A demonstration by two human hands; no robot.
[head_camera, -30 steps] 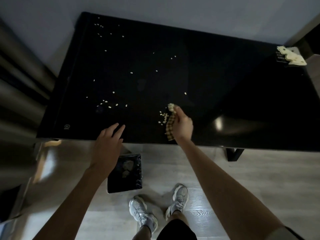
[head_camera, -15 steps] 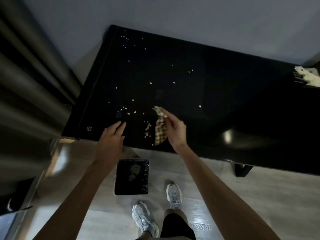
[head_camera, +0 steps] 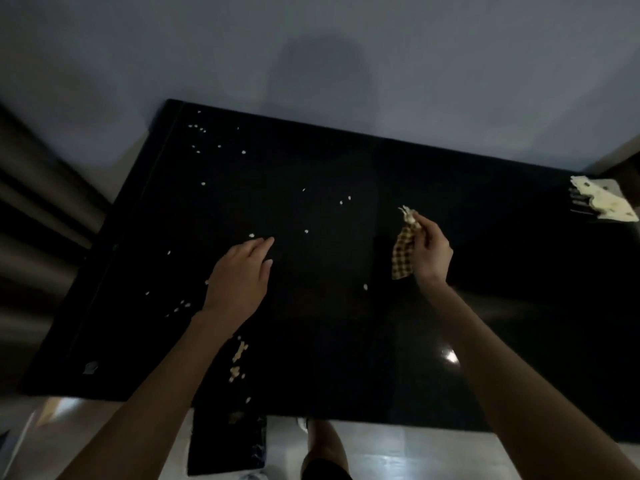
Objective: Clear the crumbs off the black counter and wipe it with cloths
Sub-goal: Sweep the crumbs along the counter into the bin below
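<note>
Checked cloth bunched in right hand grip, above counter

Counter: right end runs past the picture's right edge.
Checked cloth: top bunched inside the right hand; only a tuft and the hanging tail show.
Left hand: touching the counter or not, cannot tell.
Pale cloth: back right corner, cut by the right edge; dark thing under it unclear.
Bin: top hidden under the front edge; contents too dim.
Mark: front left corner, too blurred to read.
</note>
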